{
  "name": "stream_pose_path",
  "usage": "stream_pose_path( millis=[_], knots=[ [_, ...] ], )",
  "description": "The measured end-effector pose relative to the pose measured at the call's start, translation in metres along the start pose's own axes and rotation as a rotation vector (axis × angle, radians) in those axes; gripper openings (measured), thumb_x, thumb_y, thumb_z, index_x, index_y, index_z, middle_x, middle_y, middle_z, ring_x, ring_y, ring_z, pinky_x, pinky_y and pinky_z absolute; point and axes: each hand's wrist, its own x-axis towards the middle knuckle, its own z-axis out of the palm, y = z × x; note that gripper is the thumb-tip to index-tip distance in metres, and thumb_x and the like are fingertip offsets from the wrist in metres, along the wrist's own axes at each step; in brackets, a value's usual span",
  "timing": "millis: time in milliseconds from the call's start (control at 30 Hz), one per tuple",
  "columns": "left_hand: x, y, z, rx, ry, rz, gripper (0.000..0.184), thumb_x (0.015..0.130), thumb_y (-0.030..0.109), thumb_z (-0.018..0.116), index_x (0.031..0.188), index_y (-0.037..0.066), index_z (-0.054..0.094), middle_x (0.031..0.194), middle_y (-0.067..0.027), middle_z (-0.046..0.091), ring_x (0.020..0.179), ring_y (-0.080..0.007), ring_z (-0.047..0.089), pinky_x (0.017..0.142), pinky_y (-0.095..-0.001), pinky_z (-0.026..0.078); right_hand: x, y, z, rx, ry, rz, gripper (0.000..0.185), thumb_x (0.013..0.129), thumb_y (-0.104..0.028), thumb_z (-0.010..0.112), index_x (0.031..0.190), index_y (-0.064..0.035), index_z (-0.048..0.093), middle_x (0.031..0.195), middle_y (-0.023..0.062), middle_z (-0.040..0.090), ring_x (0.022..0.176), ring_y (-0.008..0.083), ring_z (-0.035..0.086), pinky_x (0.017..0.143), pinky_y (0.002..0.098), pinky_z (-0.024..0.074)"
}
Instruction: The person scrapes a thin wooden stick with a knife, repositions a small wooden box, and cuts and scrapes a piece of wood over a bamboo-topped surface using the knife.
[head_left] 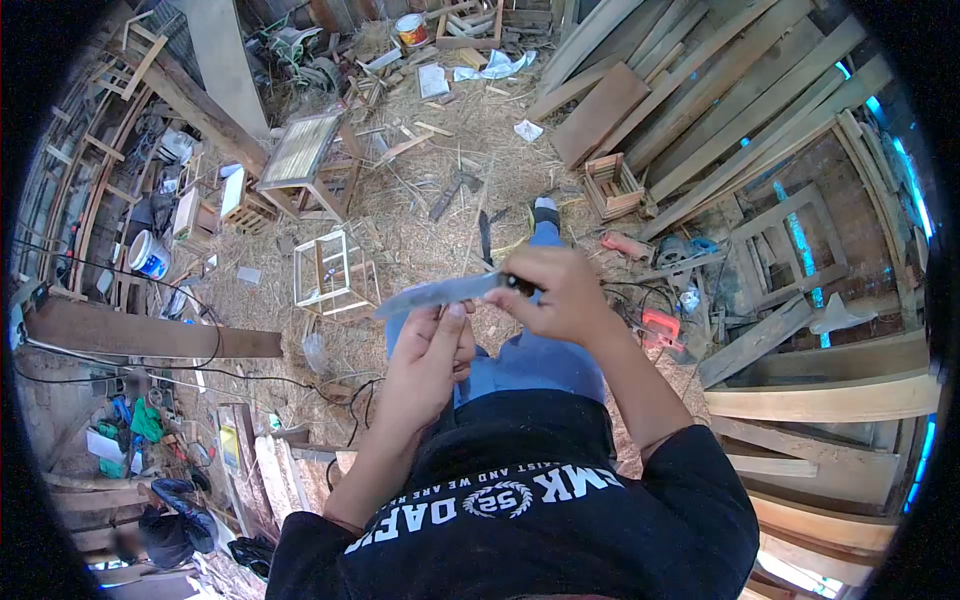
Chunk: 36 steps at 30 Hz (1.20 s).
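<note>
A large knife (430, 293) with a broad grey blade and a dark handle points to the left above my lap. My right hand (558, 290) is closed round its handle, with the thumb near the base of the blade. Just below the blade, my left hand (430, 352) is closed with thumb and fingers pinched together. Something small and thin may be between them, close to the blade's edge, but I cannot make it out. My blue trousers (520, 370) lie beneath both hands.
Shavings litter the floor. A pale wooden frame (335, 272) and a slatted wooden stand (305, 160) are at the left. Right of me lie a red power tool (662, 328) and cables. Long boards (690, 110) lean at the upper right; a plank (150, 328) juts from the left.
</note>
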Motion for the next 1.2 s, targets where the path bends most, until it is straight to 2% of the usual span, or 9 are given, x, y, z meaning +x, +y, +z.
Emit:
stream_pose_path(
  millis=[67,300,400,533,633,700,867,1000,1200],
  knots=[
    [0.002,-0.008,-0.008,0.052,-0.061,-0.064,0.021,0.112,0.022,0.045,0.102,0.006,0.055,0.062,0.006,0.036,0.05,-0.0044,0.028,0.047,-0.0242,0.022,0.003,-0.004,0.003,0.007,-0.098,-0.038,0.037,0.086,-0.04,0.078,0.078,-0.006,0.065,0.072,0.0118,0.063,0.068,0.0351,0.065,0.058,0.0427,0.0481],
    [-0.008,0.002,-0.005,0.128,0.011,-0.024,0.025,0.112,0.02,0.048,0.095,0.004,0.057,0.066,0.0065,0.04,0.055,-0.0024,0.033,0.048,-0.0235,0.025,0.011,-0.007,-0.001,-0.016,-0.099,-0.104,0.037,0.084,-0.041,0.079,0.08,-0.0065,0.067,0.076,0.0118,0.065,0.07,0.0334,0.067,0.059,0.0417,0.0498],
    [-0.013,0.004,-0.003,0.261,0.044,0.073,0.02,0.111,0.02,0.047,0.107,0.004,0.058,0.063,0.0053,0.038,0.051,-0.0048,0.032,0.048,-0.0239,0.026,0.011,-0.001,-0.002,-0.019,-0.043,-0.158,0.034,0.084,-0.038,0.08,0.082,-0.0061,0.068,0.079,0.0125,0.068,0.07,0.0333,0.067,0.06,0.0407,0.0505],
    [-0.029,0.004,-0.003,0.213,-0.076,0.109,0.017,0.112,0.019,0.044,0.108,0.005,0.054,0.064,0.0054,0.039,0.053,-0.0039,0.033,0.049,-0.0229,0.027,0.019,0.045,-0.033,-0.011,0.277,0.353,0.034,0.092,-0.034,0.076,0.088,-0.0009,0.07,0.075,0.0105,0.065,0.063,0.0195,0.06,0.058,0.0349,0.0457],
    [-0.023,-0.001,-0.009,0.177,-0.073,0.076,0.016,0.113,0.019,0.043,0.107,0.006,0.052,0.065,0.0058,0.038,0.055,-0.0029,0.033,0.05,-0.0218,0.028,0.011,0.051,-0.038,0.183,0.259,0.381,0.035,0.096,-0.034,0.073,0.089,0.0,0.07,0.073,0.0083,0.062,0.063,0.0155,0.055,0.058,0.0333,0.0436],
    [-0.018,-0.004,-0.01,0.164,-0.05,0.069,0.016,0.113,0.019,0.043,0.108,0.006,0.052,0.065,0.0056,0.038,0.055,-0.003,0.033,0.05,-0.0218,0.028,0.007,0.036,-0.017,0.243,0.324,0.241,0.032,0.095,-0.031,0.073,0.089,-0.0005,0.069,0.071,0.0078,0.059,0.062,0.0164,0.054,0.057,0.0335,0.0433],
    [-0.014,-0.004,0.002,0.188,-0.053,0.057,0.017,0.113,0.021,0.042,0.108,0.007,0.052,0.065,0.0064,0.037,0.053,-0.0029,0.03,0.048,-0.0227,0.025,0.0,-0.001,-0.012,0.02,-0.033,0.007,0.031,0.084,-0.03,0.08,0.085,-0.0024,0.067,0.07,0.0081,0.061,0.059,0.0208,0.059,0.056,0.0333,0.0449],
    [-0.015,-0.007,-0.003,0.1,-0.087,-0.046,0.018,0.113,0.022,0.043,0.109,0.007,0.052,0.065,0.007,0.036,0.052,-0.0028,0.028,0.047,-0.0232,0.023,0.001,-0.009,-0.006,-0.012,-0.044,-0.122,0.033,0.079,-0.035,0.083,0.081,-0.0061,0.068,0.072,0.008,0.064,0.062,0.0279,0.063,0.056,0.0368,0.047],
    [-0.019,-0.003,-0.009,0.053,-0.121,-0.215,0.019,0.111,0.023,0.045,0.109,0.006,0.053,0.062,0.0045,0.035,0.049,-0.0061,0.028,0.046,-0.0261,0.022,0.002,-0.007,-0.013,-0.042,-0.044,-0.232,0.038,0.077,-0.04,0.085,0.077,-0.0062,0.066,0.07,0.0084,0.062,0.062,0.0295,0.063,0.056,0.0375,0.0464]
  ],
)
